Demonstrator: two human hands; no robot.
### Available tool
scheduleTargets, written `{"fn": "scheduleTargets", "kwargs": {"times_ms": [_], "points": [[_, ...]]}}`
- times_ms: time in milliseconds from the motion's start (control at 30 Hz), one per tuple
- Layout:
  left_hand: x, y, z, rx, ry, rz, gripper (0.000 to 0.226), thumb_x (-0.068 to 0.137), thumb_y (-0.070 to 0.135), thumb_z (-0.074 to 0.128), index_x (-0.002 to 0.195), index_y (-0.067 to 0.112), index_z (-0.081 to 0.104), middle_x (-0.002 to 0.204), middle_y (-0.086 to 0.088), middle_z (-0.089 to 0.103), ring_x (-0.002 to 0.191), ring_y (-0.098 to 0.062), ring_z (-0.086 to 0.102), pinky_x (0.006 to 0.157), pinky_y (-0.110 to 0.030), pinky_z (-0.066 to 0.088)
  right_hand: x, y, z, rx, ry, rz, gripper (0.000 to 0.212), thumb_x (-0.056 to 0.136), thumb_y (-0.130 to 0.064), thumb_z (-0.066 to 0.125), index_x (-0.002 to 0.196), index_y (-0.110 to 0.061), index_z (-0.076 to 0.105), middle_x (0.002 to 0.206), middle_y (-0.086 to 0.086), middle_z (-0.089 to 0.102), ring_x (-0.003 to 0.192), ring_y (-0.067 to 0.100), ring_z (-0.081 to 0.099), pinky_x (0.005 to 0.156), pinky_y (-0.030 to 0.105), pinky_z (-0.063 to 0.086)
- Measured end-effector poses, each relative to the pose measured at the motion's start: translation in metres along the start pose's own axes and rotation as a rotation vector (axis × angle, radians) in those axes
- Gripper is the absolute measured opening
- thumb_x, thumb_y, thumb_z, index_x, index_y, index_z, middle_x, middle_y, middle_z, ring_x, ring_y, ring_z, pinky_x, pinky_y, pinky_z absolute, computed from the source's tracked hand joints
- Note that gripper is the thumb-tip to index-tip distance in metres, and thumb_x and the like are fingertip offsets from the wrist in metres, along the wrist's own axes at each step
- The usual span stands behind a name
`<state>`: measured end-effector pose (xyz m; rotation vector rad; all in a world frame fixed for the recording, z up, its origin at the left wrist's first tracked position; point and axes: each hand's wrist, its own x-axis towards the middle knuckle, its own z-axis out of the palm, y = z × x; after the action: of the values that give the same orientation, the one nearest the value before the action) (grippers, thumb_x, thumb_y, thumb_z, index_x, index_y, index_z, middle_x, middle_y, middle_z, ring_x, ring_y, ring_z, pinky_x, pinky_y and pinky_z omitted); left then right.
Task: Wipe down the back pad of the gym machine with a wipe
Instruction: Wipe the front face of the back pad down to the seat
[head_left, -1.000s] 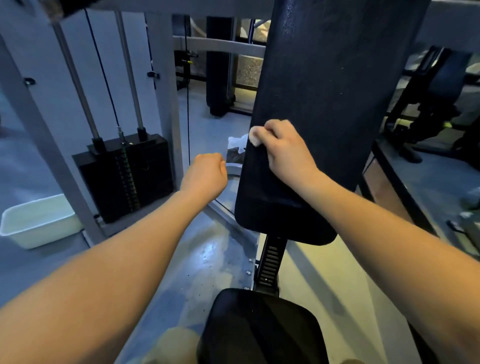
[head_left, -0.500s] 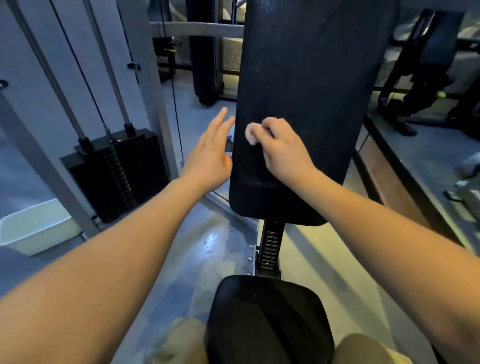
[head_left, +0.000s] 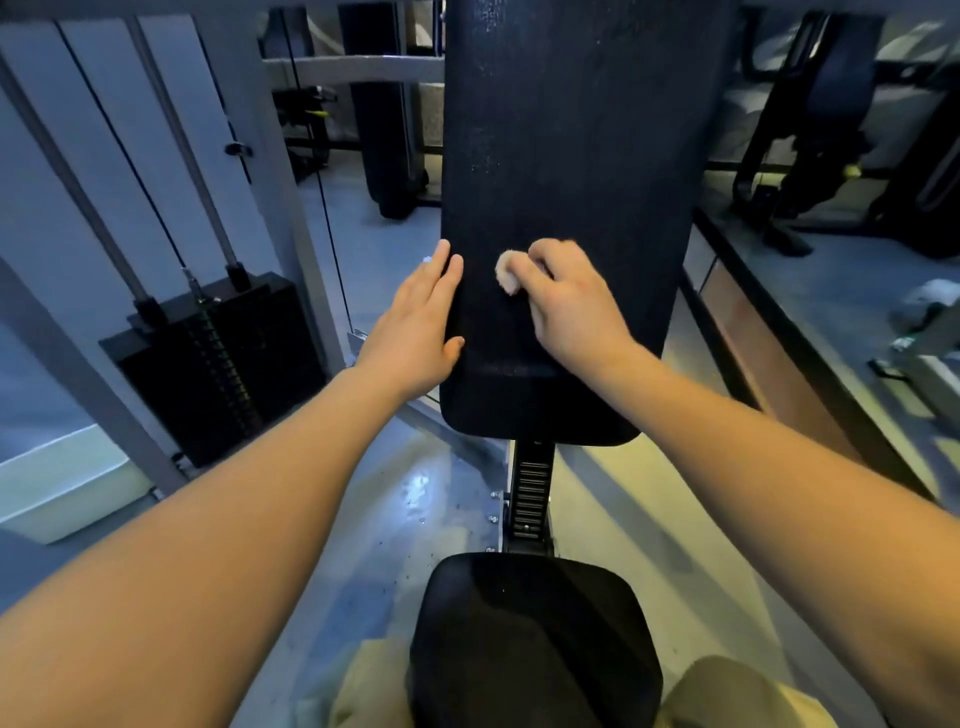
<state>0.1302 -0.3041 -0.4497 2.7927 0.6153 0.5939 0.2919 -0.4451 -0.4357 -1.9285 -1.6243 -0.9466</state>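
Note:
The tall black back pad (head_left: 571, 156) stands upright in the middle of the view. My right hand (head_left: 569, 301) presses a small bunched white wipe (head_left: 508, 271) against the pad's lower half; most of the wipe is hidden under my fingers. My left hand (head_left: 418, 327) lies flat with fingers extended along the pad's left edge, thumb resting on the pad face, holding nothing.
The black seat (head_left: 530, 639) sits below the pad on a ribbed post (head_left: 530, 488). A weight stack (head_left: 218, 364) with cables and grey frame stands at left, with a pale bin (head_left: 62, 483) beside it. Other dark machines fill the far right.
My left hand went from a closed fist away from the pad to an open palm against the pad's left edge. My right hand with the wipe slid toward the pad's middle.

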Motion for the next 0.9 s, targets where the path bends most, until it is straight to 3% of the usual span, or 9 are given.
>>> {"fn": "scheduleTargets", "kwargs": {"times_ms": [133, 200, 333, 400, 567, 667, 767, 833, 900], "points": [[0.004, 0.005, -0.006, 0.046, 0.040, -0.025, 0.082, 0.097, 0.021, 0.060, 0.162, 0.019, 0.011, 0.169, 0.005, -0.003, 0.154, -0.019, 0.006, 0.117, -0.043, 0.035, -0.043, -0.007, 0.008, 0.033, -0.198, -0.176, 0.015, 0.094, -0.002, 0.045, 0.095, -0.011, 0.057, 0.092, 0.008, 0.048, 0.079, 0.022, 0.039, 0.065, 0.043, 0.044], [0.006, 0.011, -0.010, 0.058, 0.055, -0.036, 0.077, 0.097, 0.022, 0.059, 0.161, 0.014, 0.016, 0.169, 0.001, 0.001, 0.154, -0.021, 0.006, 0.117, -0.044, 0.035, -0.027, 0.005, -0.003, -0.014, -0.212, -0.234, 0.014, 0.097, -0.005, 0.046, 0.096, -0.011, 0.058, 0.094, 0.010, 0.052, 0.080, 0.026, 0.045, 0.063, 0.044, 0.045], [0.012, 0.020, -0.016, 0.097, 0.098, 0.065, 0.079, 0.096, 0.020, 0.060, 0.162, 0.014, 0.017, 0.169, 0.000, 0.003, 0.156, -0.021, 0.002, 0.122, -0.040, 0.028, 0.025, 0.035, -0.030, -0.078, 0.049, 0.032, 0.021, 0.087, 0.003, 0.045, 0.096, -0.010, 0.059, 0.099, 0.012, 0.052, 0.087, 0.030, 0.047, 0.068, 0.045, 0.047], [0.014, 0.020, -0.014, 0.138, 0.057, 0.122, 0.085, 0.094, 0.019, 0.062, 0.163, 0.020, 0.011, 0.170, 0.001, 0.001, 0.157, -0.021, 0.000, 0.125, -0.043, 0.023, 0.024, 0.037, -0.030, -0.043, 0.086, 0.124, 0.023, 0.086, 0.005, 0.045, 0.098, -0.009, 0.059, 0.100, 0.011, 0.052, 0.089, 0.028, 0.047, 0.069, 0.042, 0.047], [0.019, 0.030, -0.012, 0.178, -0.013, 0.060, 0.084, 0.095, 0.019, 0.060, 0.163, 0.019, 0.011, 0.170, 0.000, -0.004, 0.157, -0.023, -0.003, 0.122, -0.042, 0.029, -0.048, 0.007, -0.007, 0.028, -0.175, -0.026, 0.013, 0.093, -0.006, 0.052, 0.103, -0.011, 0.059, 0.102, 0.009, 0.054, 0.091, 0.025, 0.048, 0.068, 0.041, 0.049], [0.022, 0.040, -0.019, 0.215, -0.053, 0.012, 0.081, 0.096, 0.023, 0.059, 0.162, 0.019, 0.013, 0.169, -0.002, -0.001, 0.156, -0.025, 0.010, 0.115, -0.040, 0.038, -0.035, 0.020, -0.015, 0.060, -0.245, -0.021, 0.021, 0.097, -0.014, 0.056, 0.116, -0.013, 0.066, 0.109, 0.008, 0.055, 0.096, 0.027, 0.053, 0.072, 0.045, 0.054], [0.027, 0.051, -0.030, 0.306, -0.054, 0.005, 0.068, 0.094, 0.028, 0.059, 0.154, 0.015, 0.032, 0.161, -0.005, 0.017, 0.134, -0.032, 0.044, 0.094, -0.039, 0.051, -0.005, 0.031, -0.032, 0.126, -0.103, 0.186, 0.018, 0.097, -0.021, 0.062, 0.110, -0.013, 0.073, 0.120, 0.005, 0.050, 0.109, 0.025, 0.046, 0.091, 0.042, 0.049], [0.029, 0.057, -0.038, 0.368, -0.028, 0.024, 0.053, 0.093, 0.030, 0.058, 0.141, 0.013, 0.044, 0.153, -0.007, 0.029, 0.114, -0.033, 0.054, 0.077, -0.037, 0.046, 0.007, 0.038, -0.038, 0.090, 0.017, 0.349, 0.017, 0.096, -0.024, 0.063, 0.108, -0.015, 0.070, 0.121, 0.007, 0.045, 0.110, 0.028, 0.043, 0.095, 0.042, 0.043], [0.029, 0.059, -0.040, 0.396, -0.009, 0.036, 0.049, 0.094, 0.031, 0.057, 0.138, 0.013, 0.046, 0.151, -0.007, 0.032, 0.109, -0.033, 0.056, 0.073, -0.036, 0.042, 0.008, 0.039, -0.040, 0.062, 0.042, 0.402, 0.023, 0.094, -0.023, 0.065, 0.116, -0.018, 0.061, 0.120, 0.009, 0.043, 0.109, 0.030, 0.045, 0.090, 0.040, 0.044]]}}
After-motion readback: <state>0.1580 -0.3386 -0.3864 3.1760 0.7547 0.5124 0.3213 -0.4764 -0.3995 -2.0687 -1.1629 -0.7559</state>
